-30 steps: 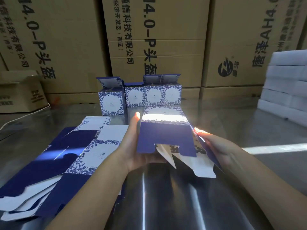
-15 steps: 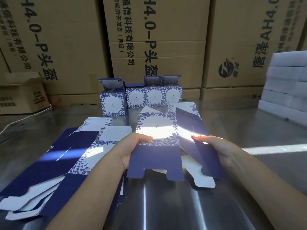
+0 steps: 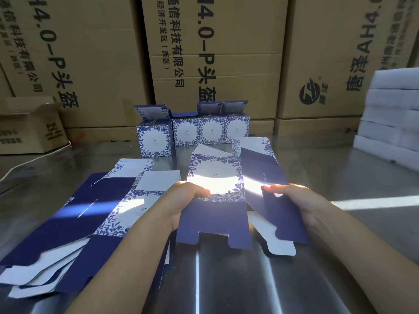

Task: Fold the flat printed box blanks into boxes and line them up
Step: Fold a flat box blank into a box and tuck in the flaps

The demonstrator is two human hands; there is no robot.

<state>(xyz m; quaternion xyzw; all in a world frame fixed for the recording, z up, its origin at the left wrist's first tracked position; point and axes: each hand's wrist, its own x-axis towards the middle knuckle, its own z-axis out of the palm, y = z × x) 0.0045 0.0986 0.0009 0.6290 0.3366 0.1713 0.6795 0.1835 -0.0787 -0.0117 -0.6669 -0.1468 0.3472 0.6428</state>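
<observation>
**newbie:** what's the setup here?

**packer:** wall of brown cartons point(image 3: 215, 53) at the back, steel desk point(image 3: 340, 168) in front of them, white foam point(image 3: 394, 114) stacked far right.

**newbie:** and the blue stuff?

**packer:** flat blanks point(image 3: 74, 214) fanned out on the desk's left side. Four folded boxes point(image 3: 210, 130) stand in a row at the back, lids up, the leftmost a bit forward.

**newbie:** the one being worked on?

**packer:** one blank point(image 3: 215, 200), held just right of the pile, in front of the row. The left hand point(image 3: 181, 200) grips its left edge, thumb on the floral face. The right hand point(image 3: 299, 202) grips the plain blue side panel, thumb on top. That panel angles off from the face, and the bottom flaps point toward the person.
</observation>
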